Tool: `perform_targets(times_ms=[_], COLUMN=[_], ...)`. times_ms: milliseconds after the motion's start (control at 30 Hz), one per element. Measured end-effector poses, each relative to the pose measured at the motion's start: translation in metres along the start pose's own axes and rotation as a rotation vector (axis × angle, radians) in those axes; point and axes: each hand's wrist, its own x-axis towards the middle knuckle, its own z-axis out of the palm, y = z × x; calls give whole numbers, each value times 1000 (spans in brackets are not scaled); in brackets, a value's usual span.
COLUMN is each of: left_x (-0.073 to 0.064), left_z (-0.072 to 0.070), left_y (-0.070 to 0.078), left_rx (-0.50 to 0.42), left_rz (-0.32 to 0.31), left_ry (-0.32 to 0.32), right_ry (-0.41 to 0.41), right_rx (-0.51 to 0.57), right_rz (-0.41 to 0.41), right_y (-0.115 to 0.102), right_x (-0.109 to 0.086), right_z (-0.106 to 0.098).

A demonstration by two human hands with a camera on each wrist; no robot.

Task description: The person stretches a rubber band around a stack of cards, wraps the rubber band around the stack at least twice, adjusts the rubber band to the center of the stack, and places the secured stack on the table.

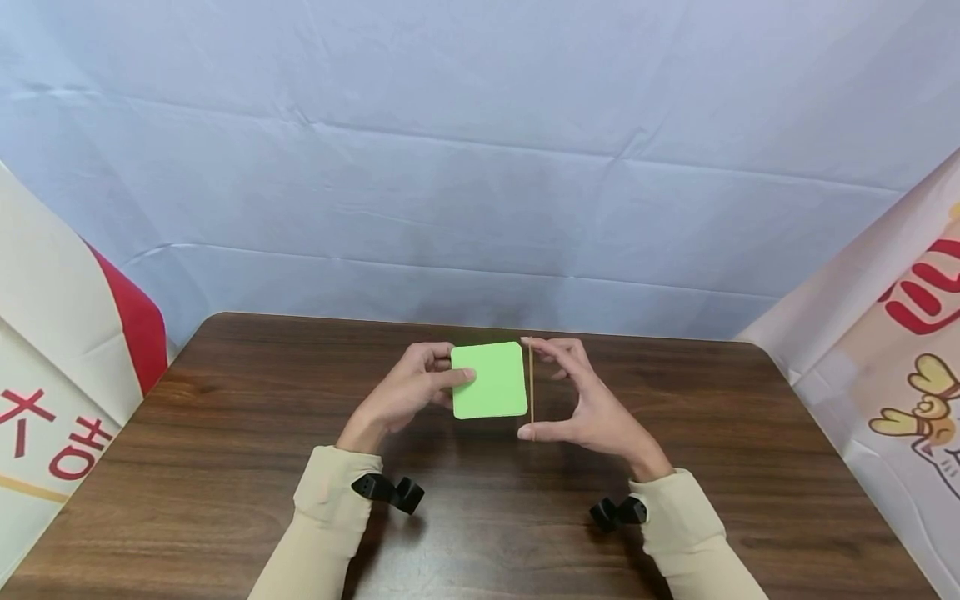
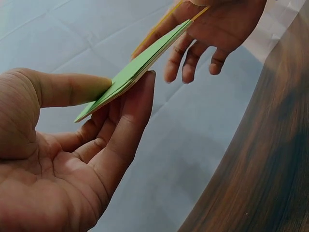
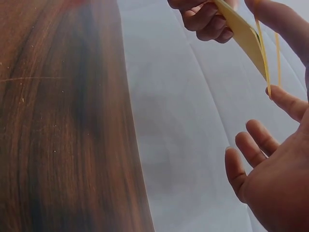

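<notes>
A thin stack of square, round-cornered green cards (image 1: 490, 381) is held above the table. My left hand (image 1: 408, 387) pinches its left edge, thumb on the green face and fingers behind; the left wrist view shows several layers. Its other face looks yellowish in the right wrist view. Beside the stack's right edge, a yellow rubber band (image 1: 532, 383) is stretched between the spread thumb and index finger of my right hand (image 1: 588, 408). Two strands of that rubber band (image 3: 278, 58) show near the stack's end. Whether band and stack touch, I cannot tell.
The dark wooden table (image 1: 225, 417) lies beneath both hands. A pale cloth backdrop (image 1: 465, 167) hangs behind it, with printed banners (image 1: 915, 367) at the sides. Black wrist cameras (image 1: 390, 492) are strapped over the cream sleeves.
</notes>
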Motion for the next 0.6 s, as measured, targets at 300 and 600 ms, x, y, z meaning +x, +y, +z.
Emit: perform_targets(times_ms=[300,600], left_x=[0,1], left_z=[1,7], left_y=[0,0], left_rx=[-5,-27], left_rz=[-20,-35], left_ry=[-47,-74], right_ry=[-37,-58], right_rx=[0,12], right_rz=[5,9], right_y=[17,17], right_x=[-1,-1], right_z=[1,3])
